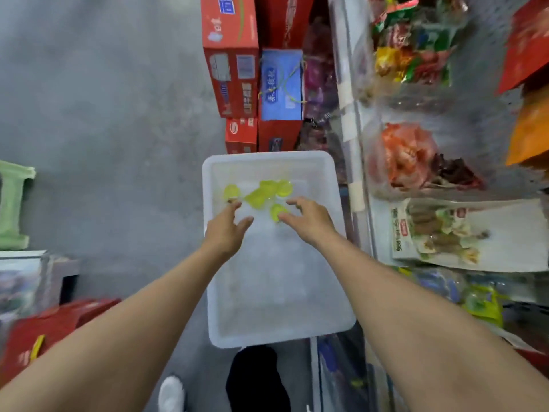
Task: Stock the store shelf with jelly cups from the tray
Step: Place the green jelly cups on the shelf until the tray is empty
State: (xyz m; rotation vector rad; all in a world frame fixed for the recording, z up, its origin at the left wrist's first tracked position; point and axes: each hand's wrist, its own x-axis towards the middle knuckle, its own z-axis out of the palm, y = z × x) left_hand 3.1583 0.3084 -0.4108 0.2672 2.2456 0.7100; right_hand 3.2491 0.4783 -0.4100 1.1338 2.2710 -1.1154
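Left hand (227,226) spread | right hand (309,217) spread | glossy yellow-green jelly cups (261,193) | translucent white tray (332,179)

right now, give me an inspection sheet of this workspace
surface: grey concrete floor, white tray sitting above it
job's things: a few yellow-green jelly cups at the tray's far end, rest of the tray bare
clutter: red cartons and a blue box stacked beyond the tray
grips: left hand and right hand open over the cups, holding nothing
cables: nothing seen
surroundings: shelf of bagged snacks on the right, green stool on the left
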